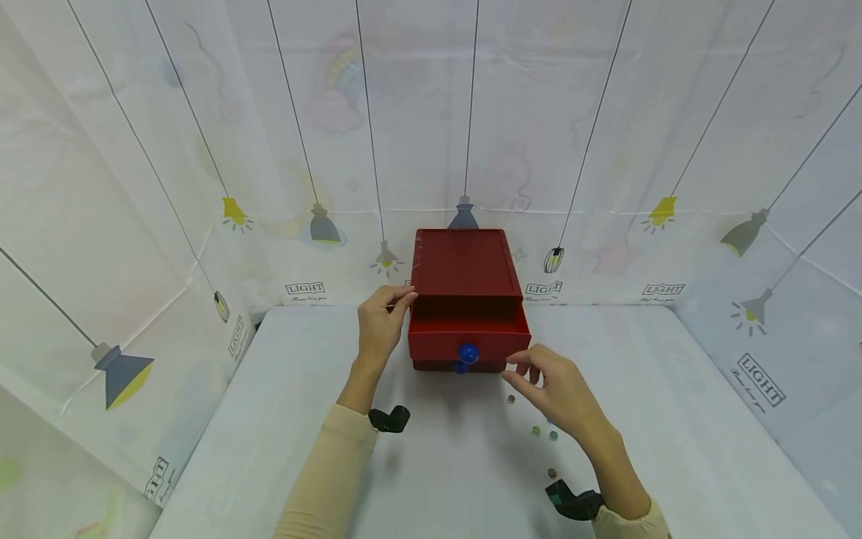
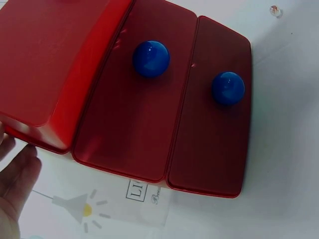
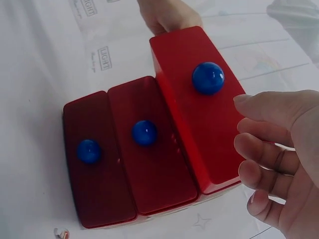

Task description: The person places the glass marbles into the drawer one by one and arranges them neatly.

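A red cabinet (image 1: pixel 465 262) has three drawers. Its top drawer (image 1: pixel 438 346) is pulled out, with a blue round knob (image 1: pixel 468 354) on its front. The lower two drawers, shown in the left wrist view with blue knobs (image 2: pixel 151 59), are closed. My left hand (image 1: pixel 380 318) is at the cabinet's upper left edge; in the left wrist view its fingertips (image 2: pixel 31 152) touch the side beside the pulled-out drawer. My right hand (image 1: pixel 555 385) hovers by that drawer's right front corner, fingers loosely bent and spread, holding nothing. The drawer's inside is dark, its contents hidden.
Several small beads (image 1: pixel 536 431) lie on the white tabletop (image 1: pixel 303 374) in front of the cabinet, near the right hand. A white curtain (image 1: pixel 417 112) printed with hanging lamps surrounds the table's back and sides.
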### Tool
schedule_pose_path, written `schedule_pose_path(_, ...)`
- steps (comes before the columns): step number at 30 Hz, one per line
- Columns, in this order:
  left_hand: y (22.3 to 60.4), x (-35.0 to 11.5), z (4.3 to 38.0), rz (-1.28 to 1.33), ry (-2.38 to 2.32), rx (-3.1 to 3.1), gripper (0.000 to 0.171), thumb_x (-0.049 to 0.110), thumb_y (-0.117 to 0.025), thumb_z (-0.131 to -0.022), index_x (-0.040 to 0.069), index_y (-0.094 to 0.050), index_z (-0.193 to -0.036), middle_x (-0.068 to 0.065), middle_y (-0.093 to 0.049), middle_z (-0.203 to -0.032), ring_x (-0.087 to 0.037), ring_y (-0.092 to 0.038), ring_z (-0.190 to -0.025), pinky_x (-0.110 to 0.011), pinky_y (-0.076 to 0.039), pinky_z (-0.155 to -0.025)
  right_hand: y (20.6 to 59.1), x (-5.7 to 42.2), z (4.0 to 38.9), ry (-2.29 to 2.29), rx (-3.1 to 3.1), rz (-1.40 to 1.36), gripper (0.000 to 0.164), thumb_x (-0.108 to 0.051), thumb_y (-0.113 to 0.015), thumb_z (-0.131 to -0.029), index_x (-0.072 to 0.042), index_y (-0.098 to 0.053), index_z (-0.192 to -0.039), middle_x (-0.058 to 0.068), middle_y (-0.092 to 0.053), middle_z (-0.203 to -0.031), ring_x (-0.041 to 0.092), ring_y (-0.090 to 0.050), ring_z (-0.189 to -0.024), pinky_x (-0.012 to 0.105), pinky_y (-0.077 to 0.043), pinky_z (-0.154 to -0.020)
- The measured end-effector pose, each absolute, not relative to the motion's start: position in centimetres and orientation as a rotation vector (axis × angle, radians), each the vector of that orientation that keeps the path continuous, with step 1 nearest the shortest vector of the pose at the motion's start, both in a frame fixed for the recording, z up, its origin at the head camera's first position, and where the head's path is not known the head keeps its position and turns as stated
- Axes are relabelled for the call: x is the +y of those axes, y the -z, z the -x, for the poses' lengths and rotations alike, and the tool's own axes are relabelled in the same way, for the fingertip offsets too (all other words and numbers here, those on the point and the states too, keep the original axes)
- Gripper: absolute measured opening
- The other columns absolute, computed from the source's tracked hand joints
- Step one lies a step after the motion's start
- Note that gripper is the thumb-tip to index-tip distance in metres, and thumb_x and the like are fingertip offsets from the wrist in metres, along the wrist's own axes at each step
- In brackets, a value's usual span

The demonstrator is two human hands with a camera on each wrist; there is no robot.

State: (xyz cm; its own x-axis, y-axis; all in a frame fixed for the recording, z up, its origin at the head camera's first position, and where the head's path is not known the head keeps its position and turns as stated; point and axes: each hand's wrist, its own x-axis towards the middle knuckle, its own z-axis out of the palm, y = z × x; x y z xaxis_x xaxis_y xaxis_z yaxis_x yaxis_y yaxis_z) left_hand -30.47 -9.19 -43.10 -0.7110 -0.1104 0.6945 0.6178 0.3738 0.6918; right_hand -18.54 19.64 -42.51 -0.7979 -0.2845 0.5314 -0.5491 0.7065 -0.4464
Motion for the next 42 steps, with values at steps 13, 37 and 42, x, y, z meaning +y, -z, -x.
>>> schedule_pose_path(13,43.3,-9.2,30.8,0.460,1.381,-1.933,0.015,0.015,-0.076,-0.089,0.006,-0.079,-0.100,-0.007,-0.077,-0.095,-0.021,-0.074,-0.084,-0.028,-0.061,-0.075,43.4,20.0,19.1,-0.850,-2.571,-0.618,0.021,-0.021,-0.079,-0.087,-0.014,-0.073,-0.105,-0.008,-0.065,-0.085,0.006,-0.054,-0.074,0.018,-0.050,-0.062)
schedule_pose_path(37,43.3,-9.3,30.6,0.451,1.356,-1.970,0.015,0.015,-0.075,-0.090,0.006,-0.079,-0.101,-0.007,-0.077,-0.097,-0.019,-0.073,-0.084,-0.022,-0.060,-0.075,45.4,20.7,20.0,-0.914,-2.671,-0.515,0.023,-0.023,-0.077,-0.089,-0.013,-0.072,-0.109,-0.005,-0.067,-0.087,0.008,-0.054,-0.076,0.018,-0.050,-0.061)
schedule_pose_path(42,43.1,-9.3,30.5,0.444,1.362,-1.984,0.016,0.016,-0.074,-0.091,0.006,-0.079,-0.102,-0.007,-0.076,-0.098,-0.018,-0.073,-0.085,-0.023,-0.060,-0.076,45.6,20.9,19.9,-0.929,-2.673,-0.514,0.021,-0.022,-0.077,-0.089,-0.014,-0.072,-0.107,-0.005,-0.067,-0.088,0.008,-0.054,-0.075,0.018,-0.051,-0.060)
